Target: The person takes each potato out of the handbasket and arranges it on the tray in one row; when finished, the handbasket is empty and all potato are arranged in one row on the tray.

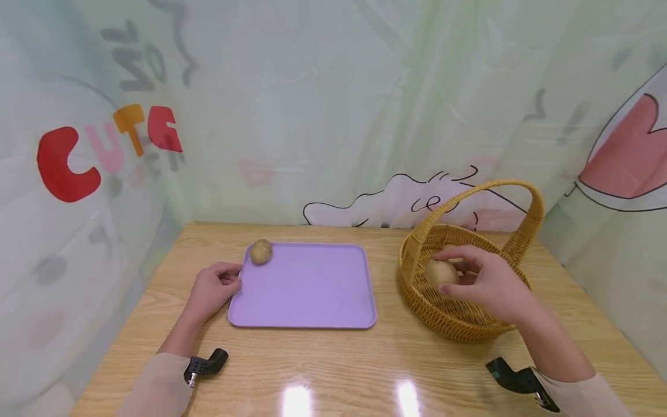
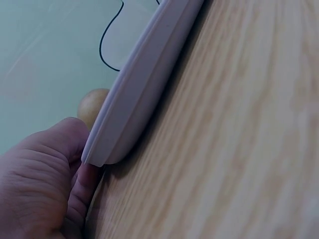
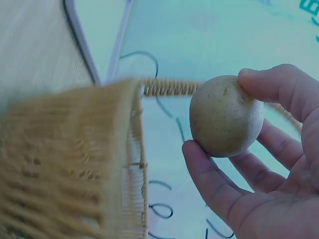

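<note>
Between the thumb and fingers of my right hand (image 1: 487, 284) is a round, pale brown potato (image 3: 227, 117), held over the wicker basket (image 1: 453, 333). The right wrist view shows the potato beyond the basket's rim, with dark specks on its skin. My left hand (image 1: 212, 291) pinches the left edge of a lilac tray (image 1: 312, 289); in the left wrist view the thumb lies by the rim and fingers reach underneath. At the tray's far left corner lies a brown potato (image 1: 260, 253), seemingly with another partly hidden behind it.
The basket's tall arched handle (image 1: 500, 184) rises over its opening. Both the basket and tray stand on a wooden table (image 1: 312, 365). A printed curtain (image 1: 292, 116) hangs behind the table and at its sides.
</note>
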Demonstrator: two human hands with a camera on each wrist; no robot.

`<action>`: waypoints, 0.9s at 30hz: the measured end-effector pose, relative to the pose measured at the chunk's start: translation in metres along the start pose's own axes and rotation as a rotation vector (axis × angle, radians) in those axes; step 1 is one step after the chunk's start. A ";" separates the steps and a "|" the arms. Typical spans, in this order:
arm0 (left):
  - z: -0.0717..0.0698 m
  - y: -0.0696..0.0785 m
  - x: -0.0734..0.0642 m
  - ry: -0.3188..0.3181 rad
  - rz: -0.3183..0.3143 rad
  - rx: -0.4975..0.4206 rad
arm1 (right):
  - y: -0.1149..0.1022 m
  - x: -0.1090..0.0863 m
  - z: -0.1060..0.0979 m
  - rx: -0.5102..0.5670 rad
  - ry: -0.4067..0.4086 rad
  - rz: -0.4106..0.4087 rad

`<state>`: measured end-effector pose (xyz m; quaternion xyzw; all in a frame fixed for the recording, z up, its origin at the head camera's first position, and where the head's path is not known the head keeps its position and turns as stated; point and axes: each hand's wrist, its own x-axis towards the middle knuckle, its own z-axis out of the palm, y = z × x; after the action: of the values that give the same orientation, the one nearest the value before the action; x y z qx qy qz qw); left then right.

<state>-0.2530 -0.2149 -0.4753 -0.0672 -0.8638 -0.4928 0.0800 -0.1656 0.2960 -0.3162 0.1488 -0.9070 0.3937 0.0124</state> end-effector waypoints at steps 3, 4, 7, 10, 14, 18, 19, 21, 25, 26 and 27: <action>0.003 0.002 0.002 0.001 -0.003 -0.002 | -0.004 -0.008 0.009 -0.001 0.022 -0.062; 0.003 0.002 0.003 0.001 -0.004 -0.002 | -0.006 -0.010 0.013 -0.012 0.030 -0.083; 0.005 0.001 0.006 0.007 -0.004 -0.001 | -0.010 -0.013 0.024 -0.026 0.049 -0.146; 0.006 0.001 0.009 0.010 -0.003 -0.001 | -0.014 -0.012 0.034 0.025 0.028 -0.181; 0.009 0.002 0.011 0.007 0.000 -0.007 | -0.016 -0.004 0.048 0.096 -0.009 -0.195; 0.010 0.004 0.012 0.007 0.000 -0.012 | -0.019 0.007 0.061 0.114 -0.020 -0.170; 0.011 0.005 0.011 0.009 -0.001 -0.012 | -0.020 0.009 0.065 0.123 -0.023 -0.163; 0.011 0.006 0.011 0.013 -0.004 -0.015 | -0.021 0.015 0.071 0.143 -0.030 -0.144; 0.013 0.008 0.012 0.010 0.000 -0.014 | -0.024 0.025 0.083 0.202 -0.042 -0.108; 0.014 0.008 0.011 0.008 0.002 -0.013 | -0.025 0.028 0.086 0.208 -0.042 -0.096; 0.014 0.008 0.011 0.006 0.003 -0.014 | -0.026 0.030 0.088 0.213 -0.042 -0.082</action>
<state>-0.2633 -0.1979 -0.4731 -0.0674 -0.8599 -0.4991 0.0830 -0.1789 0.2085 -0.3546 0.1946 -0.8533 0.4837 -0.0064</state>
